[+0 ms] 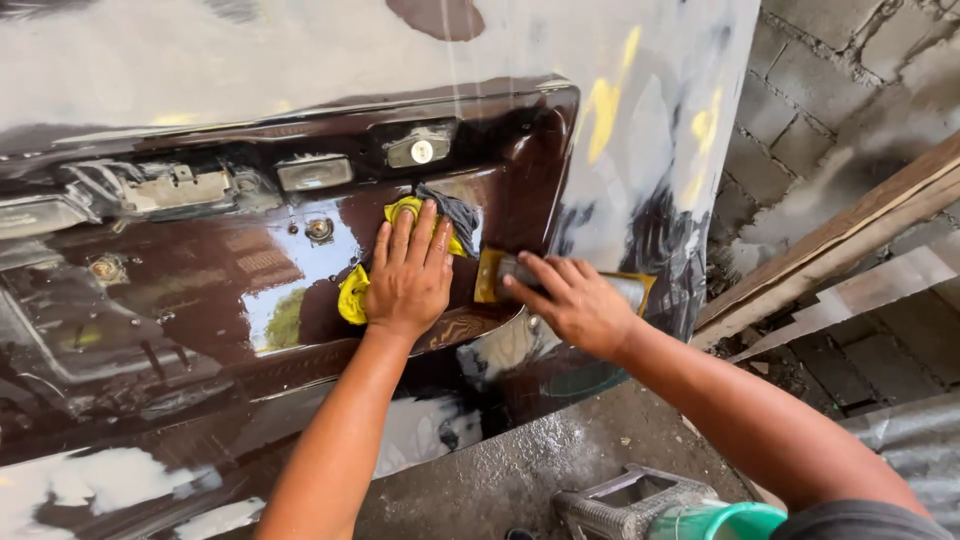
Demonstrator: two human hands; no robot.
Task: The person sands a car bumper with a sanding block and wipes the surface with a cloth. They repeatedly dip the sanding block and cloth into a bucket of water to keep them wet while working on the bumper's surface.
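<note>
Nearest the camera, at the lower edge, a green bucket point(722, 520) stands on the wet concrete floor point(520, 460) beside a grey metal frame point(622, 500); its contents are out of view. Above these, two bare forearms reach up to a glossy dark-brown car panel point(180, 290) set upright. The left hand point(408, 275) lies flat, fingers spread and released, pressing a yellow cloth point(352, 295) against the panel; a grey cloth point(455, 212) shows just past the fingertips. The flat palm appears to steady the panel and keep the cloth at hand. The right hand point(570, 300) presses its fingers on a sheet of sandpaper point(492, 275), held flat to the panel just beside the left hand, probably for even contact. Farther up, the panel carries a lock point(420, 150) and sanded, pale patches point(640, 130). Beyond, at right, wooden planks point(840, 245) lean on a block wall point(830, 70).
</note>
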